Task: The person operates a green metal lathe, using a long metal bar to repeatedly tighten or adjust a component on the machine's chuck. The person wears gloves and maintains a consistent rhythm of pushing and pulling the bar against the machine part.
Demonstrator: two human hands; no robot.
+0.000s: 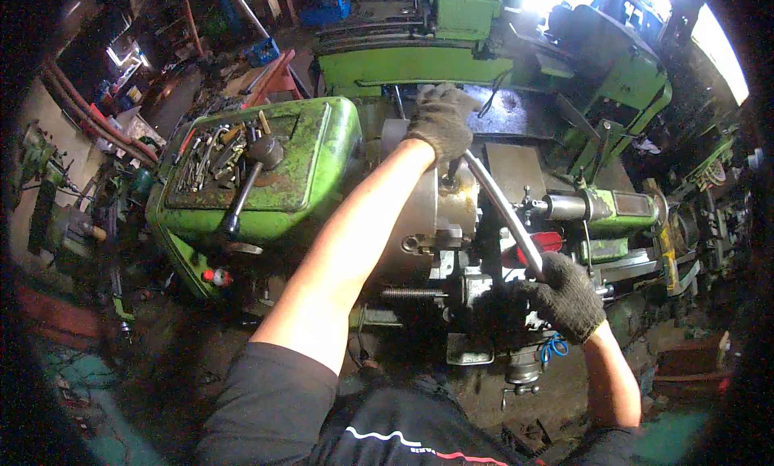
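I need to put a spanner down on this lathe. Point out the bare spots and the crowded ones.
The green headstock top is bare right of the long black lever. The flat grey plate behind the bent steel handle looks free. The recessed tray of loose tools is crowded, as is the chuck area between the gloved left hand and right hand.

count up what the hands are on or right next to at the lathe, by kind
gloved hands: 2, left hand on top of the chuck, right hand gripping the pipe's lower end
lathe chuck: 1
chuck key: 1
metal pipe slipped over the key's handle: 1
green tailstock: 1
green headstock: 1
total: 7
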